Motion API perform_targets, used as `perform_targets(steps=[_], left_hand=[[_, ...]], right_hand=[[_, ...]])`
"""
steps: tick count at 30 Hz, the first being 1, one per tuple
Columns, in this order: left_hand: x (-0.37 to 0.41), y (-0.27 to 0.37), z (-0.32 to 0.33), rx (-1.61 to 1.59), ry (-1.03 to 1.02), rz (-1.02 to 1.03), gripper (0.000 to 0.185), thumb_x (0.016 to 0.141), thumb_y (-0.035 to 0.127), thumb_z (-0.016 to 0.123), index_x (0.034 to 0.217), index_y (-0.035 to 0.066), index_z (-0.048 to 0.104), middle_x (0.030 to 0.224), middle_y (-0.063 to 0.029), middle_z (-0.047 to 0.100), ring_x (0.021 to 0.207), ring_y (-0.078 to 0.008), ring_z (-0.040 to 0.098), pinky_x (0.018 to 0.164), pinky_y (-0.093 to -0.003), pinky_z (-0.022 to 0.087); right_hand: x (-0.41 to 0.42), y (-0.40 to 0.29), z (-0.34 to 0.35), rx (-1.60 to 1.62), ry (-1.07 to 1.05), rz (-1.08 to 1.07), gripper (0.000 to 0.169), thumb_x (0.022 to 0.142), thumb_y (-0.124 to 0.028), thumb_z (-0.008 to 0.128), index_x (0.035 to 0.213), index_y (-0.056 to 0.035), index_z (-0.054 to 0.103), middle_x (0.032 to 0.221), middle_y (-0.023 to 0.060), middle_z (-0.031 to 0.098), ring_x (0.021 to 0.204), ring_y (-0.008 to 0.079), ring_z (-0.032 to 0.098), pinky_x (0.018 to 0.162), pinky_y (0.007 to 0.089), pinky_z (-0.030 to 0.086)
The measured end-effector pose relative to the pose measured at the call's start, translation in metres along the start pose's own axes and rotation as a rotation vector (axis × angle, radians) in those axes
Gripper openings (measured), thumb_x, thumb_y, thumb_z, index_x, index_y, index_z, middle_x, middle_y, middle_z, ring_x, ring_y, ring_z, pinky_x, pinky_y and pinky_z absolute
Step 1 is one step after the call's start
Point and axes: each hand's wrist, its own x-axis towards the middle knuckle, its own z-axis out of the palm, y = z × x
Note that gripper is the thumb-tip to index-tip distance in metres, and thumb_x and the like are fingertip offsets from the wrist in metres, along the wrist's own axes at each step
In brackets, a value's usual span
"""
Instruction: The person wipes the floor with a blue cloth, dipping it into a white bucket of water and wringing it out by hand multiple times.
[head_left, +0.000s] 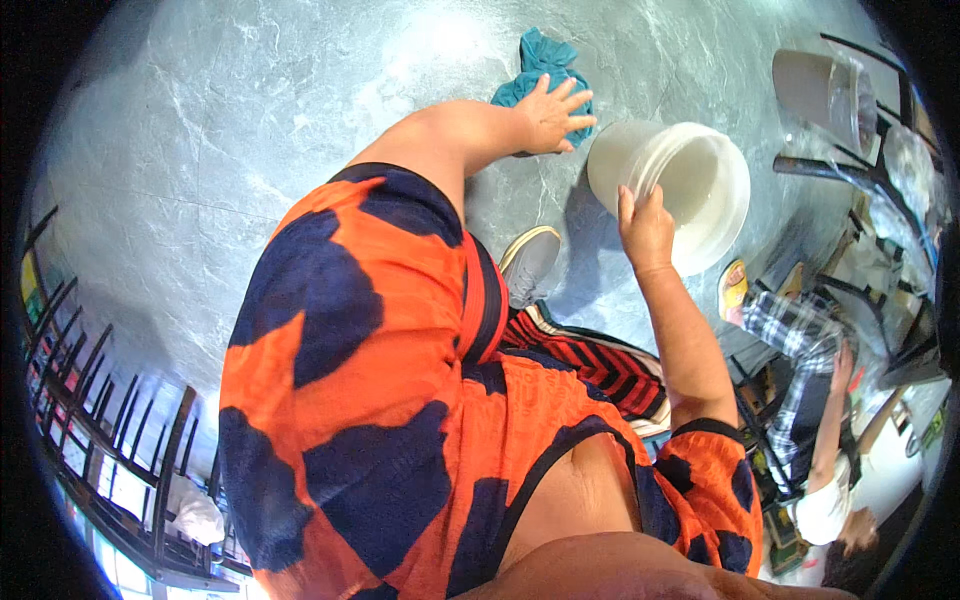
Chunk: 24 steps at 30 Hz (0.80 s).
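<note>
My left hand (556, 112) rests with spread fingers on a bunched teal cloth (544, 54) lying on the grey marble-patterned floor (247, 142). To the right, a translucent white plastic bucket (619, 161) is tilted with its mouth facing me. Its near rim is gripped by my right hand (649, 229), fingers over the edge. The bucket's pale inner wall shows; whether it holds any liquid I cannot tell. One grey shoe (531, 259) of mine is on the floor between my arms, below the cloth.
At the right, a seated person in plaid trousers (780, 326) and yellow sandals (733, 291) is near dark-framed furniture (825, 169). A grey-brown container (806, 90) stands at the upper right. Black metal railings or racks (161, 480) line the lower left, with a white bag-like item (193, 511).
</note>
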Motion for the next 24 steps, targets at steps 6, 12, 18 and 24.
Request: perform_targets(steps=[6,12,18,24], left_hand=[[-0.018,-0.051,-0.001,0.200,-0.027,0.154,0.047,0.083,0.037,0.059,0.128,0.028,0.046,0.146,-0.0036,0.025,0.134,-0.0291,0.023,0.098,-0.0567,0.029],[-0.132,-0.157,-0.011,0.246,0.325,-0.500,0.045,0.086,0.037,0.055,0.129,0.033,0.045,0.144,-0.0017,0.030,0.130,-0.0289,0.030,0.100,-0.0502,0.029],[-0.298,-0.192,0.003,0.213,0.368,-1.199,0.047,0.088,0.040,0.049,0.134,0.032,0.041,0.147,-0.0070,0.024,0.133,-0.0328,0.021,0.108,-0.0449,0.020],[-0.437,-0.133,0.051,-0.028,0.345,-1.821,0.056,0.090,0.045,0.044,0.141,0.028,0.029,0.148,-0.0147,0.013,0.132,-0.0400,0.017,0.109,-0.0466,0.019]], right_hand=[[0.001,-0.001,-0.001,0.027,-0.003,0.009,0.037,0.086,-0.035,0.057,0.093,-0.0001,0.046,0.068,0.0255,0.060,0.065,0.0442,0.060,0.059,0.0489,0.048],[0.000,-0.007,-0.004,0.012,0.031,-0.018,0.035,0.086,-0.032,0.059,0.090,0.0004,0.047,0.064,0.0240,0.059,0.061,0.0446,0.059,0.056,0.0501,0.047],[-0.003,-0.001,-0.004,0.023,0.034,0.017,0.035,0.086,-0.032,0.059,0.091,0.0014,0.048,0.071,0.0266,0.060,0.067,0.0453,0.059,0.058,0.0489,0.047],[-0.002,-0.005,-0.003,0.058,0.022,0.001,0.035,0.087,-0.030,0.058,0.097,0.0013,0.048,0.075,0.0270,0.061,0.071,0.0450,0.060,0.061,0.0488,0.047]])
